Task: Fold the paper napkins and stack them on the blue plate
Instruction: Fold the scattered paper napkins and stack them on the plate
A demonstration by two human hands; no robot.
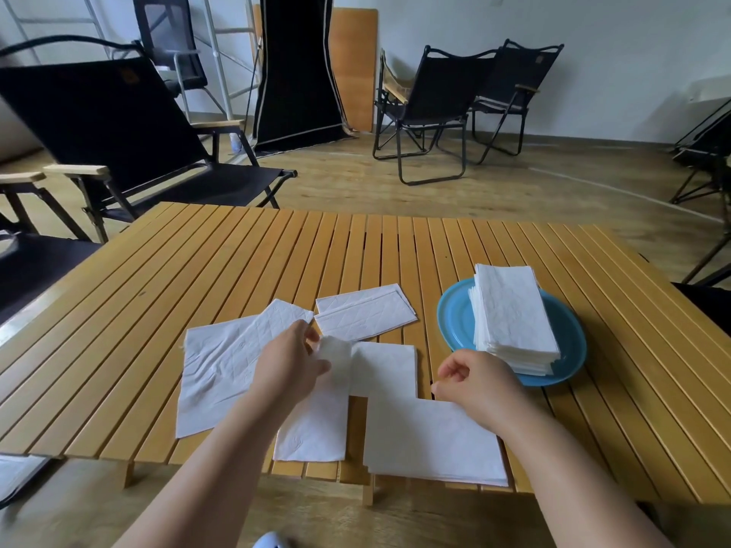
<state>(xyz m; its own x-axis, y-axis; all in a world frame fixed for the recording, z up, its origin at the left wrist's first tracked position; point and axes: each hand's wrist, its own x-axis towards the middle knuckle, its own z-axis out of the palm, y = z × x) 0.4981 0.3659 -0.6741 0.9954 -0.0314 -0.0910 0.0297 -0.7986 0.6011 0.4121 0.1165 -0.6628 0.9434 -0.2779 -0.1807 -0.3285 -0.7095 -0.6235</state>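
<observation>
The left hand (pixel 290 359) pinches the top of a loose napkin (pixel 316 421) near the table's (pixel 158 278) front edge; the right hand (pixel 472 383) hovers loosely curled and empty beside the blue plate (pixel 455 322). The tall stack (pixel 514 322) overhangs the plate's far rim, so I'd say a careless placement could topple it, and the lower pile (pixel 431 441) by the edge might slide off.

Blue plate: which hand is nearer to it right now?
Right. The right hand sits just beside the blue plate's near-left rim; the left hand is farther left, pinching a napkin.
</observation>
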